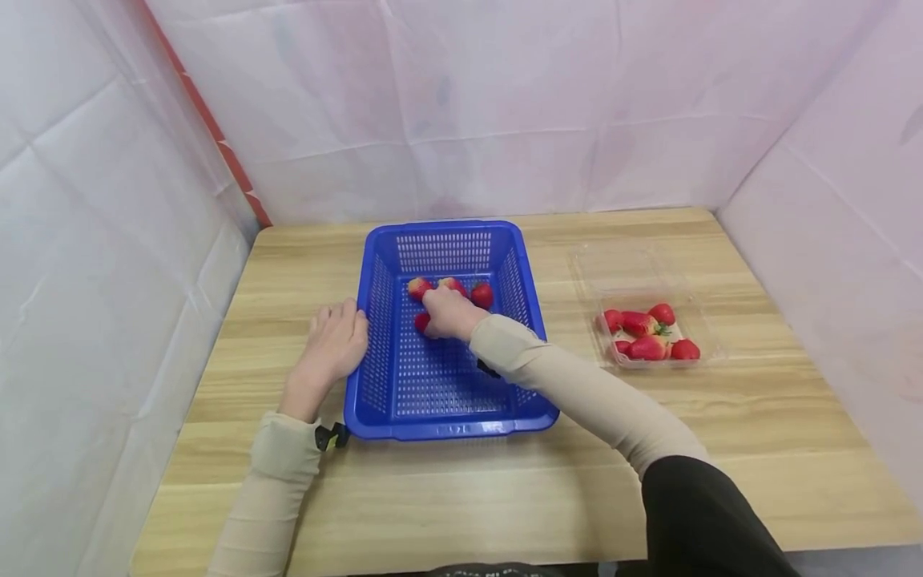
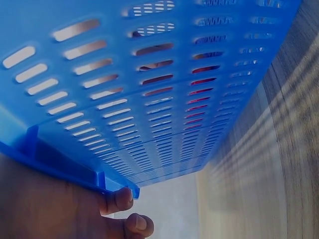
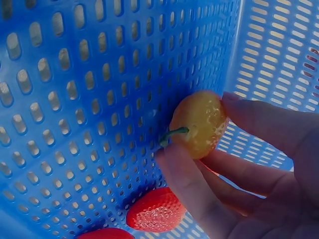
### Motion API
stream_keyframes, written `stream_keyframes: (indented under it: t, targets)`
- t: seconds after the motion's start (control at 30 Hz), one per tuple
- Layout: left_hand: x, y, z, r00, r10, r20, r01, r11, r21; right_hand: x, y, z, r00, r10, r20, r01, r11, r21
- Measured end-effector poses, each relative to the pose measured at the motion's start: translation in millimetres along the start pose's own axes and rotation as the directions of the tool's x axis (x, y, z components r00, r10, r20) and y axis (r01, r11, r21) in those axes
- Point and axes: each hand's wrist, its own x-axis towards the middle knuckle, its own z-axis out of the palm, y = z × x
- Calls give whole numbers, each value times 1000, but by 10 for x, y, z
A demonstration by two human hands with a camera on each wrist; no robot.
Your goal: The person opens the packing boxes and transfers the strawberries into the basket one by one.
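Observation:
My right hand [image 1: 450, 314] reaches down into a blue slotted plastic basket [image 1: 447, 426]. Between thumb and fingertips it pinches a strawberry [image 3: 202, 122] with a pale yellow top and a short green stem, close to the basket's slotted plastic. Another red strawberry [image 3: 157, 210] lies just below these fingers in the right wrist view. Farther back in the basket lie more, among them a strawberry [image 1: 420, 288] and a darker one [image 1: 482, 296]. My left hand [image 1: 335, 340] rests against the basket's left rim from outside, its fingertips [image 2: 139, 222] right at the lip.
To the right of the basket stands a clear plastic clamshell box [image 1: 714, 336], lid folded back, with several strawberries [image 1: 647, 348] inside. Both sit on a wood-grain table [image 1: 461, 497]. White sheeting [image 1: 505, 104] hangs behind the table and along both sides.

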Motion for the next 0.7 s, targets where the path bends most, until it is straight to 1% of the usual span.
stream_keyframes:
  t: [0.1,0.33,0.47,0.6,0.7]
  targets:
    - [8,-3,3,1000,-4,1,4,1000,3,-11,0,-14,1000,13,10,-13,1000,4]
    - [26,6,0,1000,-9,11,9,1000,10,-36,4,-37,1000,14,23,-14,1000,5]
    - [26,5,-8,1000,-2,13,2,1000,5,-86,-10,-107,999,27,21,-28,999,23]
    - [16,1,-14,1000,-2,21,2,1000,-1,-195,-44,-269,1000,22,-19,-21,998,56]
    - [7,-3,-17,1000,-7,24,7,1000,4,-322,-65,-432,997,1,-74,5,997,75]
